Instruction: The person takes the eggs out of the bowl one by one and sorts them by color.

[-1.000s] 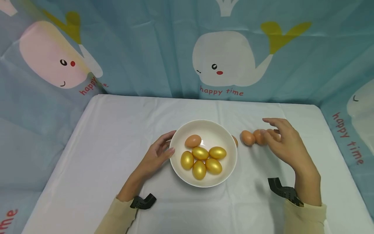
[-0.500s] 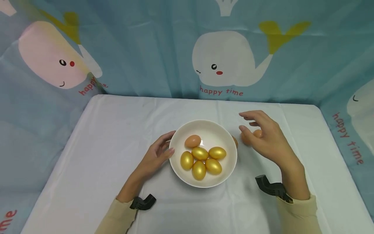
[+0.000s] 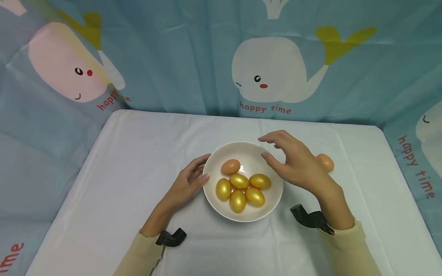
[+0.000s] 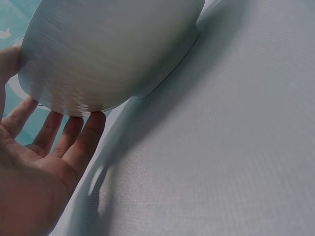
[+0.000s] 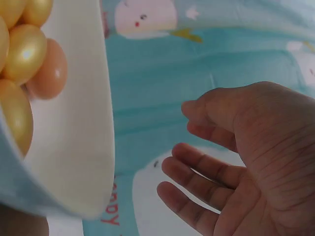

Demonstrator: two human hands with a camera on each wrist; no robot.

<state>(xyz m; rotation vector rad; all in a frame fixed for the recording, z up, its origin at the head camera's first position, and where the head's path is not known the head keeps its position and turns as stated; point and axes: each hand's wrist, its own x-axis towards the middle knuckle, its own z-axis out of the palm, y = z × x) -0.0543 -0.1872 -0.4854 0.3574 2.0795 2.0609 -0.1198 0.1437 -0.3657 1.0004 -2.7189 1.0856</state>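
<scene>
A white bowl (image 3: 248,161) stands on the white cloth, holding several gold eggs (image 3: 237,201) and one brown egg (image 3: 230,166). My left hand (image 3: 186,184) holds the bowl's left side, thumb at the rim; the left wrist view shows its fingertips against the outer wall. Over the bowl's upper right rim hovers my right hand (image 3: 293,161), thumb and fingers spread apart, nothing between them. In the right wrist view its fingers (image 5: 189,172) are away from the bowl. A brown egg (image 3: 325,163) on the cloth peeks out behind the right hand, which hides the area beside it.
White cloth (image 3: 138,142) covers the table on both sides of the bowl. Blue curtains (image 3: 193,57) with printed whales enclose its back and sides. Each wrist carries a black camera mount (image 3: 171,237).
My right hand has moved left from above the brown eggs to the bowl's right rim, covering most of those eggs. The left hand stays on the bowl. The head view has shifted slightly.
</scene>
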